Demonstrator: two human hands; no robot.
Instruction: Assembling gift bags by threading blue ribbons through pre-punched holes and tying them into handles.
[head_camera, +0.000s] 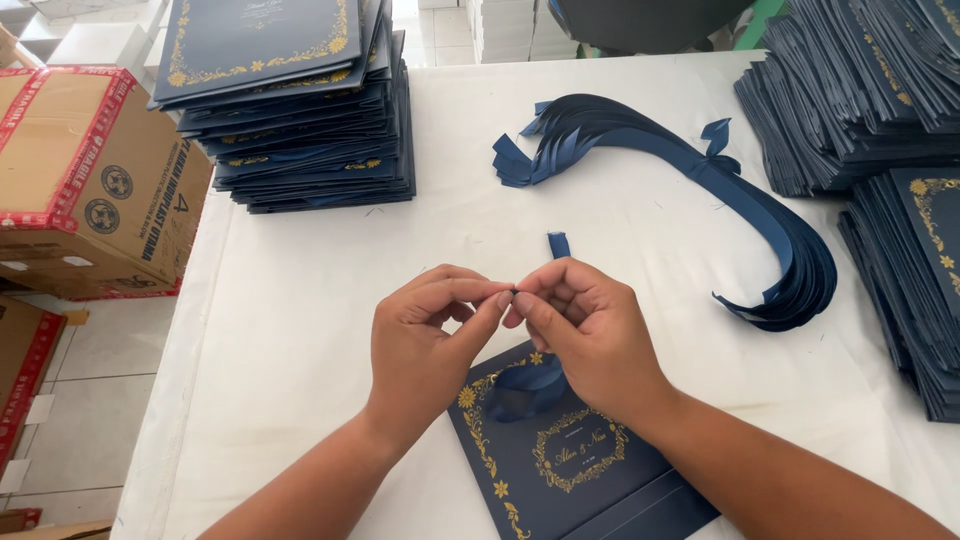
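Both hands meet at the middle of the frame, just above a dark blue card (560, 470) with gold floral trim that lies on the white tabletop (300, 300) at the lower centre. The left hand (425, 335) has its thumb and forefinger pressed together, pinching a dark blue ribbon (528, 385) at one small point; the right hand (580, 330) pinches the same spot from the other side, so the fingertips of the two hands touch. The other fingers of both hands are curled in loosely. One short end of the ribbon sticks up behind the right hand's knuckles, and the rest drops in a loop beneath the hands onto the top edge of the card.

Further back, in the upper middle and sweeping round to the right of the frame, lies a bundle of ribbons (790, 240) of the same blue, tied together near its middle and curved like a hook. It sits well apart from the hands.

In the upper left stands a tall stack (300, 120) of like cards, blue with gold borders, a little askew. Two more stacks fill the right edge: a far stack (850, 90) in the upper right corner and a near stack (910, 290) below it, running down the right side.

Off the tabletop, at the left edge of the frame, sits a cardboard box (90, 180) sealed with red tape, on a tiled floor (90, 420).
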